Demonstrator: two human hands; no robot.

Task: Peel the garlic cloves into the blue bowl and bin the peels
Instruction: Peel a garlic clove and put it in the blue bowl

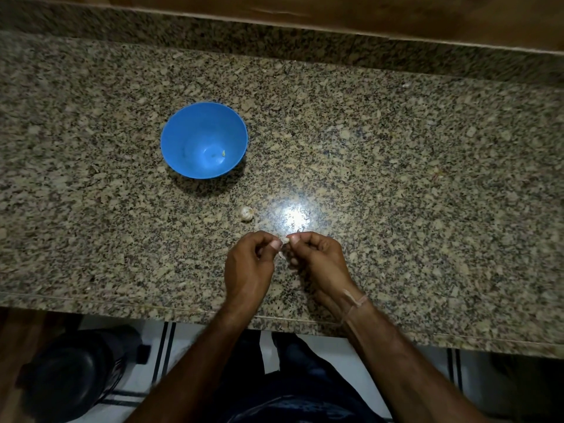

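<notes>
A blue bowl [204, 140] stands on the granite counter [396, 166], left of centre, with a tiny pale bit on its bottom. A small garlic piece [246, 213] lies on the counter between the bowl and my hands. My left hand [251, 264] and my right hand [317, 257] meet above the counter near its front edge. Both pinch one small garlic clove [285, 240] between their fingertips, and a thin pale peel hangs just below it.
A dark round bin [73, 374] stands on the floor below the counter's front edge, at the lower left. A wooden ledge [335, 13] runs along the back of the counter. A small pale scrap [406, 84] lies far back on the right.
</notes>
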